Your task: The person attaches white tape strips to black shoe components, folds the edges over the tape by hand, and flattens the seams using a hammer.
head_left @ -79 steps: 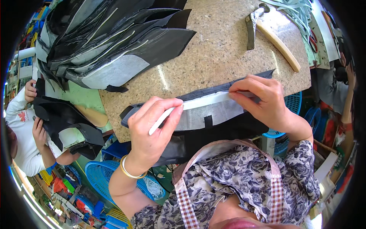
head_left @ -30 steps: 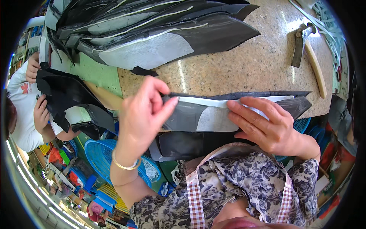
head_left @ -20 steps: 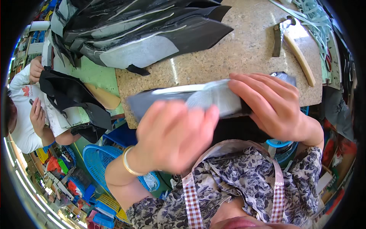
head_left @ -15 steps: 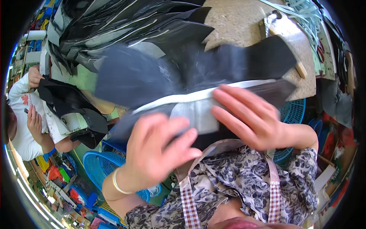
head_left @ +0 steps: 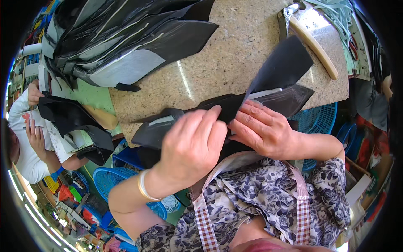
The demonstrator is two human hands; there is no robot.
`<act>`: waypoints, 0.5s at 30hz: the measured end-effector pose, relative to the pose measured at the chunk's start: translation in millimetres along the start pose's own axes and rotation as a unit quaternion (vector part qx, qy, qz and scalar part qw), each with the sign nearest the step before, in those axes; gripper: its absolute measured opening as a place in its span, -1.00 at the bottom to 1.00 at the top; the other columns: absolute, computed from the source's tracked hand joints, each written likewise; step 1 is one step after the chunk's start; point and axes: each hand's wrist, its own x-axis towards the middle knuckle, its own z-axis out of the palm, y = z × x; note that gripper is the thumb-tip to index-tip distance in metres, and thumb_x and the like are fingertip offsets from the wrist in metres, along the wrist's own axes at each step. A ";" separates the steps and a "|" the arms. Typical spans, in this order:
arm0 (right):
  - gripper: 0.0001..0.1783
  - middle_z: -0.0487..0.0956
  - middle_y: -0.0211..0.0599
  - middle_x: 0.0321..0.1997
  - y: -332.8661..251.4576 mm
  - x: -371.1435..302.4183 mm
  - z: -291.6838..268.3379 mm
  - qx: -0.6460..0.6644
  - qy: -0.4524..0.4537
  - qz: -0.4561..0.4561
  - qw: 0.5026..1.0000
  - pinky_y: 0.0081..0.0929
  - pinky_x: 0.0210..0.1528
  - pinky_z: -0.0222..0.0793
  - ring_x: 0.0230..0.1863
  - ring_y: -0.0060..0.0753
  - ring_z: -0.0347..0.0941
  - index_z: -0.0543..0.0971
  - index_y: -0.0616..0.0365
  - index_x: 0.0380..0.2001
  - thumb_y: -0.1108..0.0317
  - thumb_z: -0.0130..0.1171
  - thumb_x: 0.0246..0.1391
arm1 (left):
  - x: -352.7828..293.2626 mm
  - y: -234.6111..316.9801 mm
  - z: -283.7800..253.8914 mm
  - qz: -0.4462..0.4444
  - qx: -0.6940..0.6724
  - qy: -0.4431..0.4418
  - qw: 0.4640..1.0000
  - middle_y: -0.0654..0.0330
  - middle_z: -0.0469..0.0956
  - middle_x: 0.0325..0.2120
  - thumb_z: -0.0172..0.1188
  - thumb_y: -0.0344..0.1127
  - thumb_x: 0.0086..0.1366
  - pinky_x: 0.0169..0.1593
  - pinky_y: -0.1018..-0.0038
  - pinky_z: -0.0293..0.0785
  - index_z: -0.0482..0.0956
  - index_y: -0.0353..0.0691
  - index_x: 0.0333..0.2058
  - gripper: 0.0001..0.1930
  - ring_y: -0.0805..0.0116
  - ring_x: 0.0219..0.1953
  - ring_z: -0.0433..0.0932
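A black leather-like piece (head_left: 281, 63) lies at the near edge of the stone-topped table, its right part standing up as a flap. White strips show along its fold on both sides. My left hand (head_left: 195, 138), a band round its wrist, has curled fingers pinching the piece near its middle. Close beside it, my right hand (head_left: 264, 130) grips the piece at the foot of the raised flap, fingers pressed together. Both thumbs are partly hidden.
Stacked black pieces (head_left: 138, 46) with white strips fill the table's far left. A hammer (head_left: 312, 44) lies at far right, near pale green straps (head_left: 336, 19). Blue baskets (head_left: 107, 180) stand below the table. At left, a co-worker's hand (head_left: 35, 136) is near black material (head_left: 69, 117).
The piece was spread wide with its long white strip showing; now it is lower and partly folded, one flap raised. My left fingers have closed on it, and both hands have come closer together.
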 end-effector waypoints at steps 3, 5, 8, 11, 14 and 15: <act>-0.73 0.62 -0.01 -0.11 10.7 -5.8 -11.8 0.061 0.005 -0.031 0.998 -0.21 0.00 0.55 -0.06 -0.07 0.59 0.59 0.35 -0.30 0.39 0.25 -0.09 | -14.2 6.1 13.7 -0.002 0.022 0.006 1.000 -0.01 0.58 -0.22 0.18 -0.32 0.21 -0.16 0.43 0.58 0.47 -0.34 -0.43 -0.82 0.18 -0.22 0.57; -0.73 0.63 -0.01 -0.12 10.9 -19.7 -30.1 0.017 0.022 -0.024 0.999 -0.20 0.01 0.54 -0.06 -0.07 0.60 0.60 0.34 -0.29 0.40 0.25 -0.09 | -13.3 12.5 13.9 -0.024 0.038 0.001 0.999 0.03 0.59 -0.25 0.16 -0.19 0.29 -0.19 0.48 0.59 0.53 -0.33 -0.36 -0.73 0.21 -0.24 0.59; -0.75 0.62 0.01 -0.07 10.0 -24.7 -49.5 -0.085 -0.027 0.072 0.993 -0.18 0.09 0.48 0.01 -0.10 0.58 0.60 0.36 -0.22 0.45 0.20 0.02 | 2.8 18.0 8.6 -0.047 0.055 0.026 0.997 0.12 0.62 -0.31 0.33 -0.18 0.18 -0.31 0.51 0.56 0.55 -0.37 -0.24 -0.66 0.27 -0.35 0.61; -0.70 0.58 -0.01 0.03 17.9 -31.8 -36.7 -0.098 -0.053 0.079 0.991 -0.15 0.20 0.38 0.13 -0.12 0.51 0.58 0.30 -0.12 0.43 0.20 0.06 | 8.8 14.6 13.4 -0.018 0.112 0.024 0.993 0.12 0.60 -0.40 0.24 -0.30 0.20 -0.30 0.52 0.57 0.59 -0.32 -0.21 -0.76 0.31 -0.40 0.58; -0.66 0.61 -0.07 -0.05 20.4 -39.8 -39.7 -0.115 -0.048 0.079 0.989 -0.18 0.13 0.43 0.05 -0.16 0.54 0.61 0.22 -0.15 0.42 0.22 -0.08 | 2.3 14.1 19.0 0.028 0.132 0.037 0.990 0.07 0.59 -0.39 0.12 -0.46 0.19 -0.26 0.50 0.60 0.60 -0.30 -0.27 -0.85 0.25 -0.37 0.58; -0.63 0.61 -0.11 -0.12 19.9 -48.6 -42.8 -0.101 -0.066 0.069 0.990 -0.22 0.04 0.46 -0.02 -0.19 0.56 0.62 0.22 -0.19 0.41 0.20 -0.18 | -0.3 15.4 16.5 0.049 0.150 0.016 0.987 0.04 0.59 -0.38 0.12 -0.46 0.19 -0.25 0.49 0.60 0.61 -0.30 -0.29 -0.86 0.23 -0.34 0.59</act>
